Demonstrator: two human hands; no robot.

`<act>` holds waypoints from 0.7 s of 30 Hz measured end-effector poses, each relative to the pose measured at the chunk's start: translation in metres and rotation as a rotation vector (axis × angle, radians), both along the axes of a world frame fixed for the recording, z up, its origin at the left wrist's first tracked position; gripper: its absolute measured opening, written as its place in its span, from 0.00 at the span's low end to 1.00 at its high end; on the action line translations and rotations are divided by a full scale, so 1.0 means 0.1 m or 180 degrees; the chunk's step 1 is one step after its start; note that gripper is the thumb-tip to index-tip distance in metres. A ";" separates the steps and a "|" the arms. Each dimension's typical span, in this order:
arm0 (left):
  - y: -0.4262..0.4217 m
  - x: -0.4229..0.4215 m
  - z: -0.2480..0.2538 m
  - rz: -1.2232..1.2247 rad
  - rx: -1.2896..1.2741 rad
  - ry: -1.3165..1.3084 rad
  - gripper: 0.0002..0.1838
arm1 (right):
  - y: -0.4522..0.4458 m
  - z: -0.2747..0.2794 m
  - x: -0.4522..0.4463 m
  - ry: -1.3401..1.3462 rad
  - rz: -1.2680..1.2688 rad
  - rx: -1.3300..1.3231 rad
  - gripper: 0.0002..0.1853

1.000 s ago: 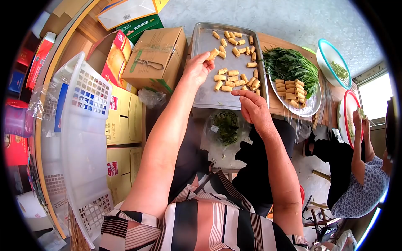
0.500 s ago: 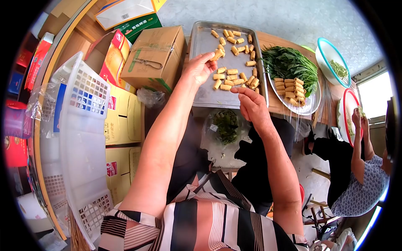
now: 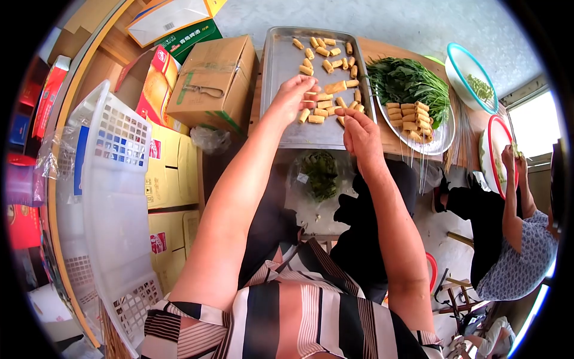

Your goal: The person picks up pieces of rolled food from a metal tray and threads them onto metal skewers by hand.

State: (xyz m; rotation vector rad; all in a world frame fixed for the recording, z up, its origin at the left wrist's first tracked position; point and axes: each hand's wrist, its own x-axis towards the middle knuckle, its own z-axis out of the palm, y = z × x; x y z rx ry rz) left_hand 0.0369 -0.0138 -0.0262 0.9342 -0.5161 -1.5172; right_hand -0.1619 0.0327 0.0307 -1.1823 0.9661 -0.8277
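The left hand (image 3: 291, 100) hangs over the tray (image 3: 278, 57) with its fingers curled and loosely parted; from where I stand I can't tell whether a roll sits in that grip or only lies behind it. The right hand (image 3: 363, 133) has thumb and forefinger pressed together, the other fingers folded in, and anything between those tips is too slight to make out. The two hands are near each other but apart.

The tray rests on the counter (image 3: 381, 51). To the left hand's left stands a cardboard box (image 3: 206, 90), with a crumpled plastic bag (image 3: 210, 140) below it and a tall white basket (image 3: 116, 197) farther out. Just right of the right hand is a plate (image 3: 447, 146) of leafy greens (image 3: 412, 81) and stacked rolls (image 3: 412, 116); beyond it come a blue-rimmed bowl (image 3: 463, 69) and a red-rimmed bowl (image 3: 487, 158), where another person's hands (image 3: 512, 158) are busy.

The left hand hides part of the tray. One long-looking roll (image 3: 336, 87) lies just past its fingertips, and loose rolls are scattered beyond both hands and between them, some close by the right fingertips
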 end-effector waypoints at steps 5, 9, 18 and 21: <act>0.01 0.00 -0.28 -0.0560 0.0163 -0.4507 0.07 | 0.01 0.03 -0.07 -0.0016 -0.0045 0.0027 0.15; 0.07 -0.03 -0.45 -0.0958 0.0300 -0.5266 0.08 | 0.00 0.02 -0.09 -0.0038 -0.0020 -0.0025 0.15; 0.14 -0.03 -0.49 -0.0659 0.0001 -0.5533 0.04 | 0.00 0.03 -0.16 -0.0053 0.0017 -0.0026 0.14; 0.05 -0.05 -0.46 -0.0234 0.0234 -0.5083 0.06 | 0.00 0.03 -0.16 0.0003 0.0088 -0.0058 0.14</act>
